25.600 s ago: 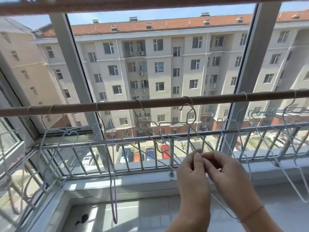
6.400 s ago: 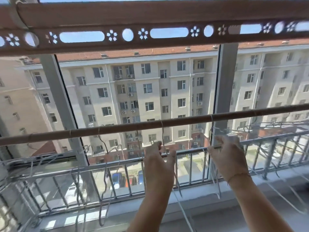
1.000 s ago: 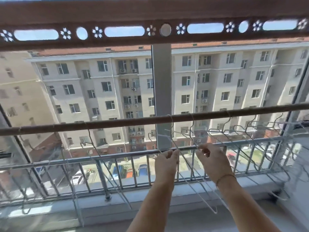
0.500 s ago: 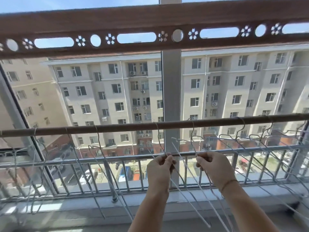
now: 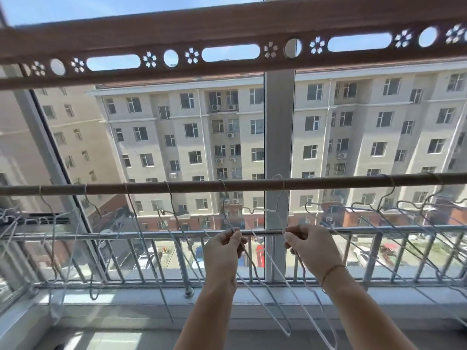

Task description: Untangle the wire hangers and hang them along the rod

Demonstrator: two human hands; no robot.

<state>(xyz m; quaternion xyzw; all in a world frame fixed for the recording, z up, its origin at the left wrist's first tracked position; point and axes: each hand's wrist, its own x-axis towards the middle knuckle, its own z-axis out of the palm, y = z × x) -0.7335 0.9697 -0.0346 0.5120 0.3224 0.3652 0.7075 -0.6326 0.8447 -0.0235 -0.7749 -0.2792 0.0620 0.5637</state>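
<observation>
Wire hangers (image 5: 287, 330) crowd the rod (image 5: 328, 182); left hand (image 5: 222, 253) and right hand (image 5: 313, 248) each pinch one, railing (image 5: 404, 228) behind.

Between your left hand (image 5: 222, 251) and right hand (image 5: 313, 246), the hanger wires (image 5: 287, 332) you pinch cross the gap and slope down past your wrists. The rod (image 5: 328, 182) runs straight above both hands, with hooks over it on either side. Right of your right hand, a crowded row of hangers (image 5: 379, 210) fills the space under the rod. Left of your left hand, single wires (image 5: 171, 210) hang with wider gaps between them. The railing (image 5: 151, 236) stands just beyond your knuckles. Below your forearms the way is open down to the sill (image 5: 126, 299).
</observation>
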